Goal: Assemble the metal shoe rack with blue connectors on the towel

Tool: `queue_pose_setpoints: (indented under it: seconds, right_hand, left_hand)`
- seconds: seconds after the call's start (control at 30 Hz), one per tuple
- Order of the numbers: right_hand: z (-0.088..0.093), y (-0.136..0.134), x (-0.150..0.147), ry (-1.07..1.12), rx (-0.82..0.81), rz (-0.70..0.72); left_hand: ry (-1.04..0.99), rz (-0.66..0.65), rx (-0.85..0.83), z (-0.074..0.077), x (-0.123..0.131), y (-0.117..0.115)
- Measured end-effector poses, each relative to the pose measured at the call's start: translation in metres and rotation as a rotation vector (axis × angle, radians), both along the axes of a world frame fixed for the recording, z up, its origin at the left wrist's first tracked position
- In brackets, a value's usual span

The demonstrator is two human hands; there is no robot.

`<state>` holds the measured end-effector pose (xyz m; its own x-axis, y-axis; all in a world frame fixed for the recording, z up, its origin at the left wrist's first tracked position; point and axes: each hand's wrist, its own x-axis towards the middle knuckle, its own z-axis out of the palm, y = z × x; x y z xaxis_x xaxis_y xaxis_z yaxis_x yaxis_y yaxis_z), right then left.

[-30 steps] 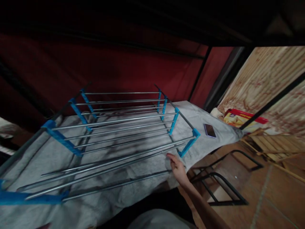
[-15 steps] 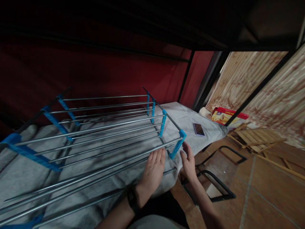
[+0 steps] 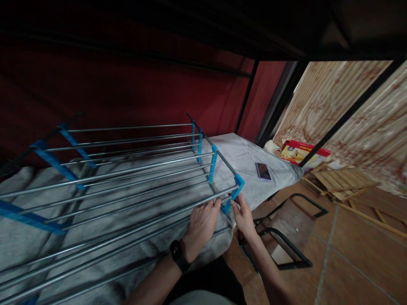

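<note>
**A:** How far along does the rack (image 3: 133, 169) look?

**B:** Mostly built, I'd judge. Its rods run in several tiers between blue end pieces on both sides. The work is at its near right corner, where the front rod (image 3: 178, 208) meets the blue corner piece (image 3: 234, 194).

**A:** And the hands?

**B:** The left hand (image 3: 202, 222) lies palm down over the front rod, just left of that corner. Its fingers are bent over the rod, but I cannot tell if they close round it. The right hand (image 3: 243, 214) is pinched on the lower end of the blue corner piece, thumb against fingers.

**A:** What seems left?

**B:** Several loose rods (image 3: 95, 250) lie in front of the rack and seem joined to nothing. I'd guess those and this corner remain.

**A:** What is it resting on?

**B:** A bed with a pale grey sheet (image 3: 248, 154), under a dark upper frame. A phone (image 3: 263, 171) lies flat on the sheet, right of the rack and apart from it.

**A:** The room?

**B:** Behind the rack is a dark red wall (image 3: 127, 93). Further right are a red box (image 3: 300, 152), wooden slats (image 3: 343, 182) and a black metal frame (image 3: 286, 245) on the brown tiled floor (image 3: 365, 258).
</note>
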<state>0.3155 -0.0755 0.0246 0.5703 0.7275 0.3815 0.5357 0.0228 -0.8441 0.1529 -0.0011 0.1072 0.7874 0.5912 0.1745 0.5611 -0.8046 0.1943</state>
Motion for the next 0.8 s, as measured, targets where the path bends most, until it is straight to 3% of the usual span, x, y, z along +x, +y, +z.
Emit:
queue_pose_setpoints:
  seconds: [0.23, 0.53, 0.8]
  right_hand:
    - [0.004, 0.001, -0.005, -0.008, 0.021, -0.008]
    - [0.019, 0.002, -0.012, 0.002, -0.026, -0.077]
    - [0.019, 0.001, -0.01, -0.008, -0.04, -0.09]
  left_hand:
    - [0.021, 0.007, -0.013, 0.01, 0.0, -0.003]
    - [0.037, -0.028, -0.021, 0.006, 0.001, 0.0]
    - [0.014, -0.042, -0.009, 0.009, -0.001, 0.002]
